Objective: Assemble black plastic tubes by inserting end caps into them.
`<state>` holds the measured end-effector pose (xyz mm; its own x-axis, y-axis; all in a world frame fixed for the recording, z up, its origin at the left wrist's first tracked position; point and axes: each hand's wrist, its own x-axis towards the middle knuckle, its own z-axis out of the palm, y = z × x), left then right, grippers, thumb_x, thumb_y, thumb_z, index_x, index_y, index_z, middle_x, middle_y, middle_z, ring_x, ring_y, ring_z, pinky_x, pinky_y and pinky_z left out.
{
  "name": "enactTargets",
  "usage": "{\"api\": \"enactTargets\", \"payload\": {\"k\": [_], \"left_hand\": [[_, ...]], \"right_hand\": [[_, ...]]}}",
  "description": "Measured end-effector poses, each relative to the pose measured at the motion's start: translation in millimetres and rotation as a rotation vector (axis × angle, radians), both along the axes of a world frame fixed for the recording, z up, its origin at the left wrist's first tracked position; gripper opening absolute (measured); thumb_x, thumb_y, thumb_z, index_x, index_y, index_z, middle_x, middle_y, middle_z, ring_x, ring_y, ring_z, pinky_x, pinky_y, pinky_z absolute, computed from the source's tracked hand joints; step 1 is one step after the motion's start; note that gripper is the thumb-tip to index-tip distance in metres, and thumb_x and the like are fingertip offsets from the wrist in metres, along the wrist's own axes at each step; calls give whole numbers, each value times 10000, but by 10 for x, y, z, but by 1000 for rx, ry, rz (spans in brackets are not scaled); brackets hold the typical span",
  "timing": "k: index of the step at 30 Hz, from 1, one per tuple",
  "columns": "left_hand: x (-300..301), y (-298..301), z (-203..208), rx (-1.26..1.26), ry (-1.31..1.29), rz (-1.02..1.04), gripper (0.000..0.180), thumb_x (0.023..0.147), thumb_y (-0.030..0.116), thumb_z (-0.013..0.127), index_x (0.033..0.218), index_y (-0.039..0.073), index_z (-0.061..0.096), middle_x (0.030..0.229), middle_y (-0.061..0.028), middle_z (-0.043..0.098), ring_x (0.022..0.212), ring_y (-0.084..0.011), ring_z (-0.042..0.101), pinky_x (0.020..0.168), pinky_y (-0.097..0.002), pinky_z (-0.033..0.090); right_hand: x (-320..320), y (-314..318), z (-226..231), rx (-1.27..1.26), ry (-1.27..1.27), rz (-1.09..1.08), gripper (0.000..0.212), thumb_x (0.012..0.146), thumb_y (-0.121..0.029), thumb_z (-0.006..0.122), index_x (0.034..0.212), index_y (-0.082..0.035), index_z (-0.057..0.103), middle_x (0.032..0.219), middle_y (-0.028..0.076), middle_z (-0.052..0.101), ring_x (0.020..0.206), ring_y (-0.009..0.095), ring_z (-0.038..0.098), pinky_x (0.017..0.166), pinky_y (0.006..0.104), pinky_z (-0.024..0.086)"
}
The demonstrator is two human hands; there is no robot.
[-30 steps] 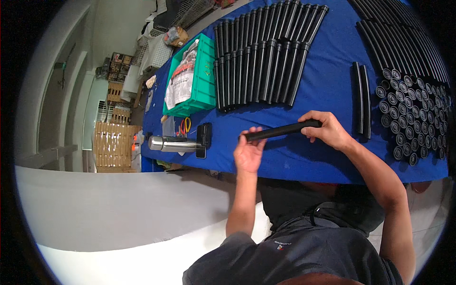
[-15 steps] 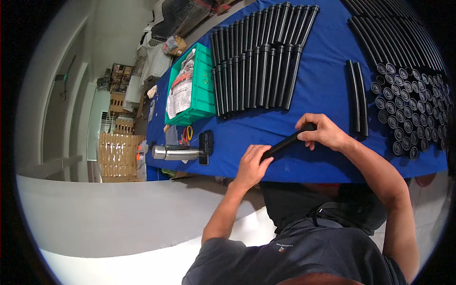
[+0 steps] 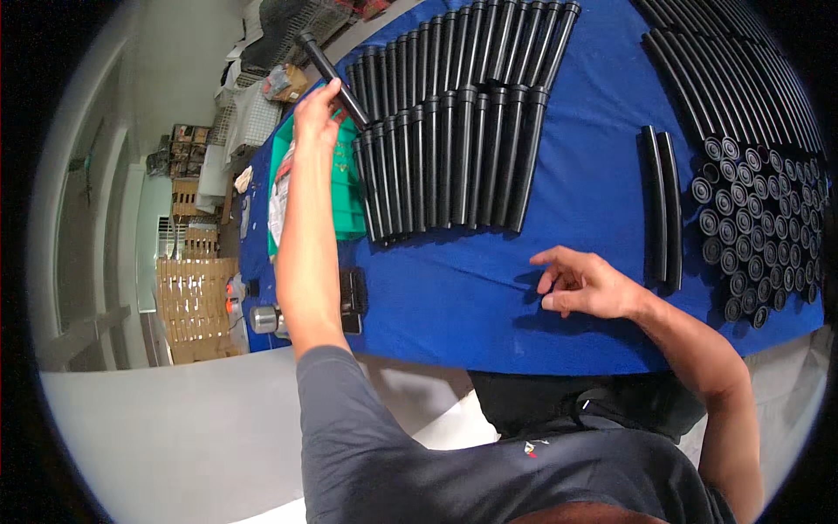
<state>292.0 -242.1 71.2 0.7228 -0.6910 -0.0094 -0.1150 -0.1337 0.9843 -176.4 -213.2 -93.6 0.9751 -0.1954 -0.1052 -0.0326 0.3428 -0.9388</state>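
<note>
My left hand (image 3: 319, 115) reaches far forward with its fingers closed round a black tube (image 3: 325, 65) that has a wider collar at its far end. The tube is tilted, its near end over the left side of two rows of similar collared tubes (image 3: 454, 162) laid side by side on the blue cloth (image 3: 436, 297). My right hand (image 3: 583, 281) hovers above the cloth near the table's front, fingers curled loosely apart with nothing in them. To its right lie two plain black tubes (image 3: 661, 210), slightly apart from a large stack of tubes (image 3: 755, 227) with ringed round ends.
A green crate (image 3: 345, 196) with pale printed material inside stands under my left forearm. A steel flask (image 3: 264, 320) and a black phone-like object (image 3: 353, 299), both partly covered by that arm, lie nearer. Behind the table's left end are wire baskets (image 3: 234, 113) and a cardboard box (image 3: 288, 83).
My left hand has carried the black tube from the front of the table to the far left rows. The right hand has let go of it and sits slightly lower in view.
</note>
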Motion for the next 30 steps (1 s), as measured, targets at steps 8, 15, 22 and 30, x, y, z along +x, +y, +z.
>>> {"api": "enactTargets", "payload": {"k": [8, 15, 22, 30], "left_hand": [[432, -1076, -557, 568, -548, 136, 185, 784, 136, 779, 793, -7, 662, 748, -80, 646, 647, -188, 608, 613, -330, 499], [407, -1235, -856, 949, -896, 272, 404, 755, 248, 731, 1085, 18, 697, 1210, -195, 650, 1139, -332, 622, 981, -406, 489], [309, -1235, -871, 1042, -975, 259, 363, 808, 199, 622, 1123, 29, 686, 1227, -216, 634, 1164, -351, 605, 997, -429, 481], [208, -1169, -870, 1046, -1029, 268, 359, 822, 182, 615, 1143, 34, 675, 1254, -204, 623, 1181, -358, 594, 1000, -433, 481]], "right_hand": [[-55, -81, 35, -101, 35, 29, 555, 847, -161, 741, 1313, 7, 489, 920, 106, 660, 741, 140, 655, 669, 288, 537], [-64, -112, 53, -111, 27, 44, 519, 862, -183, 732, 1296, 1, 514, 899, 97, 658, 729, 135, 646, 667, 281, 531], [-54, -131, 72, -91, 37, 54, 512, 854, -186, 740, 1282, 2, 529, 888, 85, 658, 728, 132, 638, 661, 283, 527], [-51, -116, 56, -83, 24, 45, 504, 850, -196, 743, 1269, -2, 541, 891, 89, 660, 725, 135, 639, 660, 290, 528]]}}
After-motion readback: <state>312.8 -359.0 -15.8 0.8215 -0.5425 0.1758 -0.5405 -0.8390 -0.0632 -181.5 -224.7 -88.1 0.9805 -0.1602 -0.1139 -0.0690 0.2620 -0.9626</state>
